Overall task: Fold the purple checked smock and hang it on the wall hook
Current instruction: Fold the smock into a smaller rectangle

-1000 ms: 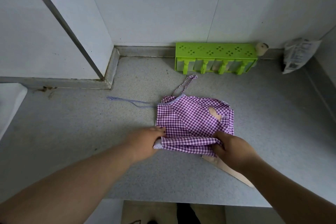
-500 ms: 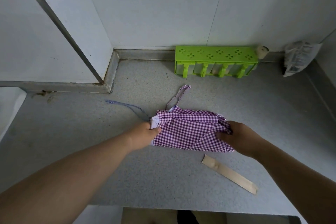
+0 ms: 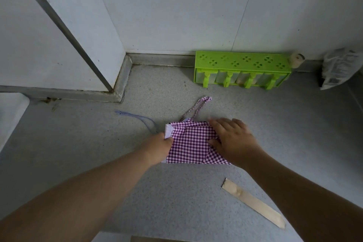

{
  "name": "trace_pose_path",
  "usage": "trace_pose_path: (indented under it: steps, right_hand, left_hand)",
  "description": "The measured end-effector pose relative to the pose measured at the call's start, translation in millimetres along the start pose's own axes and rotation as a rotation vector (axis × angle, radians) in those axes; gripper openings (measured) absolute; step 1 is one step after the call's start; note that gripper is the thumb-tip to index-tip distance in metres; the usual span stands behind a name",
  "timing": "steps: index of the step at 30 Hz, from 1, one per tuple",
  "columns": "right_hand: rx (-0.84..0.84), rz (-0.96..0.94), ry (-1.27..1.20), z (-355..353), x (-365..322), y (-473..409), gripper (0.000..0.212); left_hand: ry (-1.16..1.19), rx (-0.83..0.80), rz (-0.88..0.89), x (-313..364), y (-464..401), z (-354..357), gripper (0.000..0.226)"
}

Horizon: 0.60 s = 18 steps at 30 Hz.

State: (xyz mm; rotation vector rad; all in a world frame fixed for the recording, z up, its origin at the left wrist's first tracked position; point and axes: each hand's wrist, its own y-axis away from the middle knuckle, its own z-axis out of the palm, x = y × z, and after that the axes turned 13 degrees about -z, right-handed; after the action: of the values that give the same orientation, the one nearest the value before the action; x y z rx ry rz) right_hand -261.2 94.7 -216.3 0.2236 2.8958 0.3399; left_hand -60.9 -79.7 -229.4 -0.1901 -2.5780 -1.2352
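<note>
The purple checked smock (image 3: 191, 144) lies folded into a small flat bundle on the grey counter (image 3: 294, 133). Its checked neck loop (image 3: 198, 107) points toward the back wall, and a thin lilac tie string (image 3: 137, 118) trails off to the left. My left hand (image 3: 160, 146) grips the bundle's left edge with curled fingers. My right hand (image 3: 232, 137) lies flat on the right half, fingers spread, pressing the cloth down. No wall hook is visible.
A green plastic rack (image 3: 241, 69) stands against the back wall, with a small roll (image 3: 296, 59) and a crumpled packet (image 3: 339, 68) to its right. A beige strip (image 3: 253, 202) lies near the counter's front edge. A wall corner juts out at the left.
The near edge of the smock has been folded away from me into a smaller bundle. My right hand let go of the cloth and now presses flat on top.
</note>
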Motion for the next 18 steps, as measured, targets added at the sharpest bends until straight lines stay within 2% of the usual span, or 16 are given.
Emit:
trace_pose_path:
  steps: [2,4,6,7,8,9,12,14,18]
  right_hand:
    - [-0.022,0.035,-0.013,6.5,-1.6,-12.6,0.06]
    - [0.0,0.067,-0.02,12.7,-3.3,-18.6,0.051]
    - [0.027,0.087,-0.01,18.4,-4.6,-25.5,0.043]
    - [0.045,0.101,-0.008,18.5,-6.6,-27.9,0.04]
    - [0.057,0.111,-0.005,18.2,-8.2,-30.4,0.037]
    - [0.068,0.117,-0.003,18.7,-9.1,-33.4,0.034]
    - [0.12,0.103,0.023,21.2,-9.0,-39.4,0.027]
    - [0.153,0.09,0.051,22.8,-6.3,-41.1,0.027]
    - [0.187,0.055,0.031,20.8,-2.8,-40.9,0.045]
  left_hand:
    - [0.082,0.109,0.057,-3.3,-2.6,5.2,0.039]
    - [0.071,0.28,0.199,-7.3,1.4,7.3,0.052]
    - [-0.211,0.497,0.512,-10.1,-4.2,8.0,0.066]
    - [-0.356,0.556,0.683,-8.2,-5.9,6.9,0.069]
    - [-0.475,0.544,0.794,-5.1,-10.3,7.5,0.071]
    - [-0.543,0.491,0.825,0.8,-11.9,9.3,0.07]
    - [-0.63,0.363,0.731,16.3,-18.1,23.3,0.065]
    - [-0.638,0.408,0.707,18.7,-21.7,31.1,0.062]
    - [-0.518,0.458,0.667,14.5,-32.4,37.2,0.053]
